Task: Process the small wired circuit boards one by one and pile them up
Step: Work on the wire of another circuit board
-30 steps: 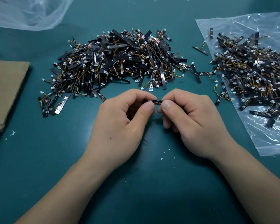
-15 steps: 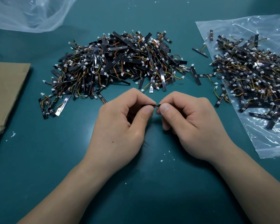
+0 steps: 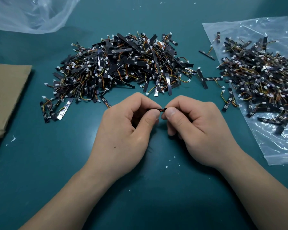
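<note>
Left hand (image 3: pixel 123 130) and right hand (image 3: pixel 196 128) both pinch one small board (image 3: pixel 158 110) — grip closed on it — above the bench (image 3: pixel 40 163).

A single head-worn camera looks forward and steeply down, close over the teal table (image 3: pixel 40 163).

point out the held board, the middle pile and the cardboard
held board (image 3: pixel 157 109), head view, its exposed dark middle
middle pile (image 3: pixel 123 63), head view, centre of the heap
cardboard (image 3: pixel 7 90), head view, its flat top
</note>
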`<state>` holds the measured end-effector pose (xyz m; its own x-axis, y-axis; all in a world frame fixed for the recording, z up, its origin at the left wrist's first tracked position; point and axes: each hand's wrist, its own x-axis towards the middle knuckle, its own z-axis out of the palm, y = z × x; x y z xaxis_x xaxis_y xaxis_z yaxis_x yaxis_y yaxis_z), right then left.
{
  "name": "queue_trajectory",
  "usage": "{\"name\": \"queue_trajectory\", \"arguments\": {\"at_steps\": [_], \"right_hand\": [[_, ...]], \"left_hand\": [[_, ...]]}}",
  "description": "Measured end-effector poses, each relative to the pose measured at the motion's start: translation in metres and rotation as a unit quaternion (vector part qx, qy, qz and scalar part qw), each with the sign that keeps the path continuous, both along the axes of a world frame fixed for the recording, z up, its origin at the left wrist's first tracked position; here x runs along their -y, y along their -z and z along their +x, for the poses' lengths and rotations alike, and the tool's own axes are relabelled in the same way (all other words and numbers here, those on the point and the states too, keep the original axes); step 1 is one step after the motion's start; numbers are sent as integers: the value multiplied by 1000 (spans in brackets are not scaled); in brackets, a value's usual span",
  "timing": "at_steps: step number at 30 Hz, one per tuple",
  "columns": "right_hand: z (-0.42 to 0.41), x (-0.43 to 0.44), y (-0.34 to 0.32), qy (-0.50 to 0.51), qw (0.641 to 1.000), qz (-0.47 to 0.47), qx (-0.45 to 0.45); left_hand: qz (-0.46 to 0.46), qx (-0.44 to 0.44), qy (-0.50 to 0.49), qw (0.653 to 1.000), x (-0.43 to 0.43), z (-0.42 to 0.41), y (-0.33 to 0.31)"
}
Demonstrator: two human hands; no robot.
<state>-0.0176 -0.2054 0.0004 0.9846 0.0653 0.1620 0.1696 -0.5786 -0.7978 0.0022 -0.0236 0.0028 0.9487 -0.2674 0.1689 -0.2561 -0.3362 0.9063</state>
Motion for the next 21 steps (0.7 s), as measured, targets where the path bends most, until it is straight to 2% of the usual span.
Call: {"name": "queue_trajectory", "arguments": {"at_steps": [9,21], "right_hand": [[-1,0,1,11,1000,-13,5],[0,0,2,10,1000,-10,9]], "left_hand": [[-25,-21,0,999,2,-1,2],[-15,-17,-11,1000,2,-1,2]]}}
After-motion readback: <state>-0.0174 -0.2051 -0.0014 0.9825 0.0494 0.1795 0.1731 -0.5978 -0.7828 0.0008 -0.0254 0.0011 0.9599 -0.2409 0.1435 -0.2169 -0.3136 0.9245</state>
